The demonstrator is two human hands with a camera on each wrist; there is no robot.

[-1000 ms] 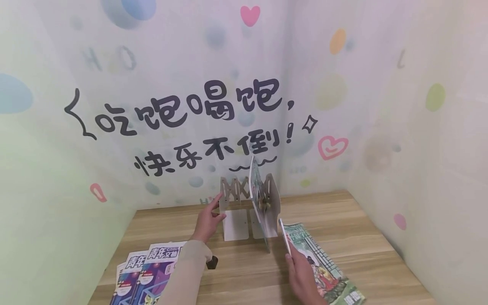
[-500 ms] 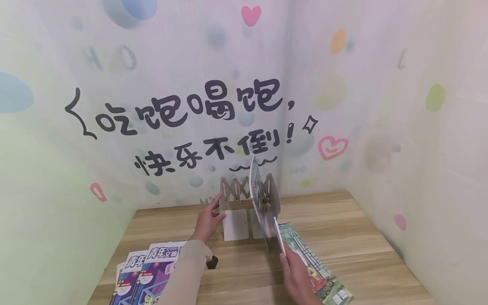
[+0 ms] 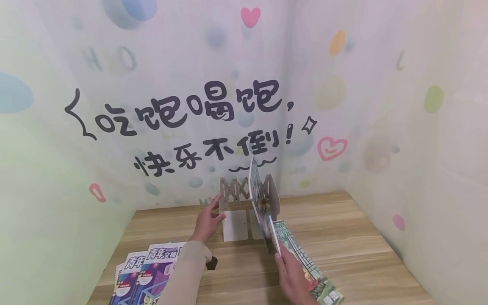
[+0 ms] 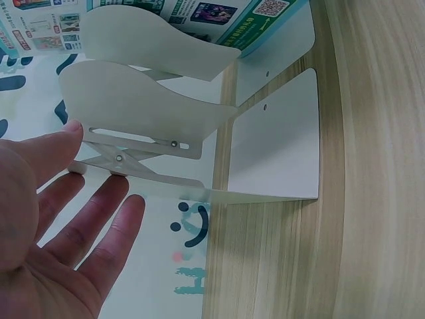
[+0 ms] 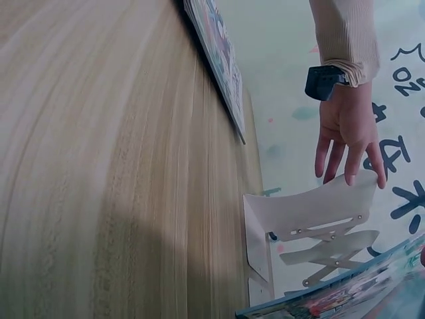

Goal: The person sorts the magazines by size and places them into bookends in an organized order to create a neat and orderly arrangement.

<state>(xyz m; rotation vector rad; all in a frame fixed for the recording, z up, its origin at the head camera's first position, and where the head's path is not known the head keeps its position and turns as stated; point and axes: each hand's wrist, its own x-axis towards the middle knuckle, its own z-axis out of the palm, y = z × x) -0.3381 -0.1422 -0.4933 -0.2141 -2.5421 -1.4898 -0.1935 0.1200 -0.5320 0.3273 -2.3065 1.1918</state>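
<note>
A beige metal expanding bookend (image 3: 235,225) with crossed linkage stands at the back of the table. My left hand (image 3: 206,221) pinches the upper edge of its left end plate, thumb on the inner side and fingers outside in the left wrist view. One magazine (image 3: 255,186) is upright between the bookend's plates toward the right, its printed back showing in the left wrist view. My right hand (image 3: 292,271) grips a green illustrated magazine (image 3: 299,250) by its near-left edge. That magazine's far end overlaps the lower edge of the standing one in the head view.
Several purple-blue magazines (image 3: 154,275) lie overlapped at the table's front left, partly behind my left sleeve (image 3: 187,271). Patterned white walls with large black lettering (image 3: 213,106) enclose the wooden table (image 3: 343,237) at the back and sides.
My right hand has carried the green magazine leftward, closer to the bookend and the standing magazine. My left hand has stayed on the left end plate.
</note>
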